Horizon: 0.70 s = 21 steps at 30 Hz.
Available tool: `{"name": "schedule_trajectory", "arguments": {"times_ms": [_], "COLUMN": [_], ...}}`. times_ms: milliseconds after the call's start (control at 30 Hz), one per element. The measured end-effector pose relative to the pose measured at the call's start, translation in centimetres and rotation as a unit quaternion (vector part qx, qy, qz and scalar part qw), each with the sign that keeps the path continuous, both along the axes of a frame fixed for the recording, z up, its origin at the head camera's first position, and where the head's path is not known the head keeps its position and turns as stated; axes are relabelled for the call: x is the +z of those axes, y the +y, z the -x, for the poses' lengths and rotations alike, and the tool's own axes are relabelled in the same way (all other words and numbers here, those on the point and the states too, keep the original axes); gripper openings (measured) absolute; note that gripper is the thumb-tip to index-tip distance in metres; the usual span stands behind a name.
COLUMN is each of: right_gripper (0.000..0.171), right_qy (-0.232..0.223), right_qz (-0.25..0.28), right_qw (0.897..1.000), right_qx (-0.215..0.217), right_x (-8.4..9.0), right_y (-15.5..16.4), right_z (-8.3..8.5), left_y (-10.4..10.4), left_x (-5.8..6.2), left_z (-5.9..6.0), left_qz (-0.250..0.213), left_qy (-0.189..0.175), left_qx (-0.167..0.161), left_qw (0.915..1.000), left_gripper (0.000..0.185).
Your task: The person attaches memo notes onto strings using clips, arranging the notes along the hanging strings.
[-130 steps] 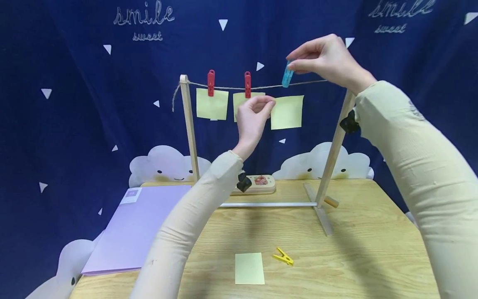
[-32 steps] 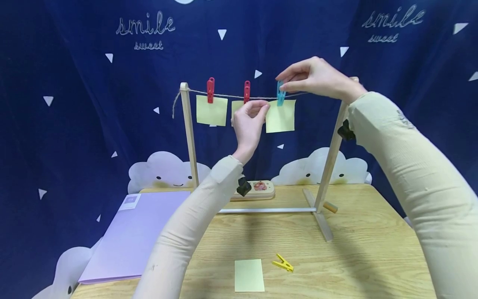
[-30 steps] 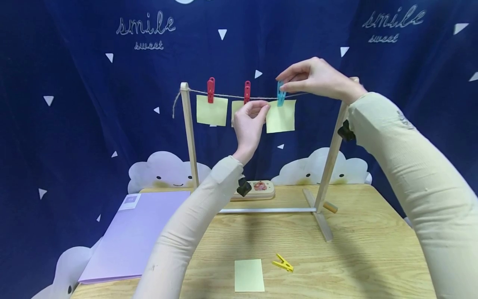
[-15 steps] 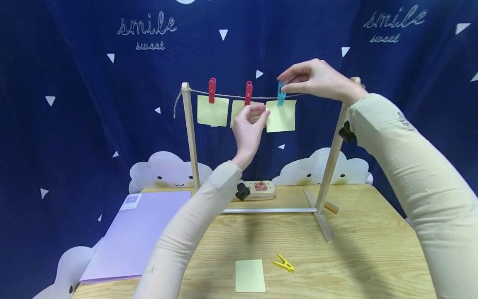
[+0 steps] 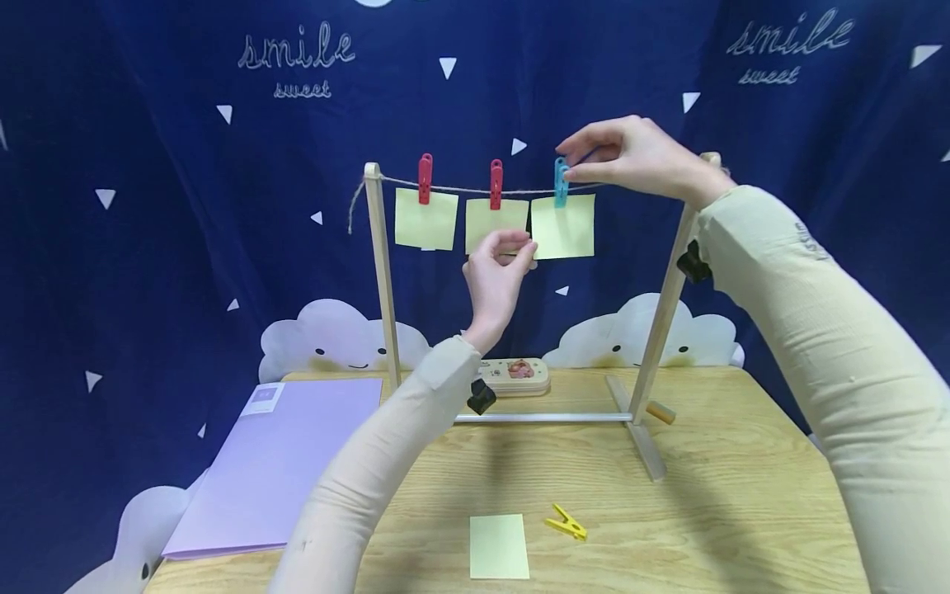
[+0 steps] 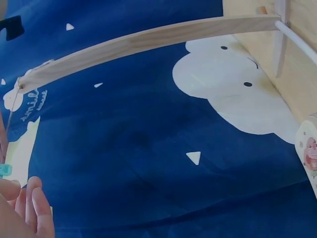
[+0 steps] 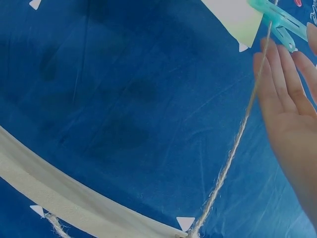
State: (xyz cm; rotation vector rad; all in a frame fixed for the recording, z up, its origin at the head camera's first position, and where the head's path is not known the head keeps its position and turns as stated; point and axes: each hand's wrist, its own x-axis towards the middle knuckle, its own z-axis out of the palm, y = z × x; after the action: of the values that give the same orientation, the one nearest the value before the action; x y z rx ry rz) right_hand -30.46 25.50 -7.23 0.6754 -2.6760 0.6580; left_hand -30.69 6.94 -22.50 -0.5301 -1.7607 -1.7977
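Observation:
A twine line (image 5: 460, 190) runs across a wooden frame (image 5: 380, 272) standing on the table. Two red clothespins (image 5: 425, 177) (image 5: 496, 183) and a blue clothespin (image 5: 561, 181) each hold a yellow note on the line. My right hand (image 5: 566, 165) pinches the top of the blue clothespin (image 7: 280, 22), which clamps the rightmost note (image 5: 564, 224). My left hand (image 5: 523, 245) hovers in front of the middle note's (image 5: 493, 219) lower edge, with fingers curled to the thumb and holding nothing. In the left wrist view only its fingertips (image 6: 29, 208) show.
A loose yellow note (image 5: 499, 545) and a yellow clothespin (image 5: 567, 523) lie on the wooden table (image 5: 727, 495) near its front edge. A purple folder (image 5: 275, 462) lies at the left. A small wooden box (image 5: 519, 375) sits behind the frame. A blue curtain hangs behind.
The blue clothespin came down onto the line and now clamps the third note. My left hand let go of that note's corner and dropped lower.

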Motion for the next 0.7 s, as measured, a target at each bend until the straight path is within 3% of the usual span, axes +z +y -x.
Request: {"name": "schedule_trajectory", "arguments": {"times_ms": [267, 700], "right_gripper": [0.047, 0.041], "right_qy": [0.008, 0.027], "right_qz": [0.004, 0.073], "right_qw": [1.0, 0.997], "right_qx": [-0.003, 0.01], "right_x": [-0.1, -0.9], "right_y": [0.6, 3.6], "right_z": [-0.4, -2.2], "left_y": [0.1, -0.6], "left_x": [-0.9, -2.3], "left_z": [0.3, 0.8], "left_qz": [0.0, 0.006], "left_qy": [-0.006, -0.016], "left_qx": [0.0, 0.002], "left_qw": [1.0, 0.9998], "left_gripper": [0.017, 0.017]}}
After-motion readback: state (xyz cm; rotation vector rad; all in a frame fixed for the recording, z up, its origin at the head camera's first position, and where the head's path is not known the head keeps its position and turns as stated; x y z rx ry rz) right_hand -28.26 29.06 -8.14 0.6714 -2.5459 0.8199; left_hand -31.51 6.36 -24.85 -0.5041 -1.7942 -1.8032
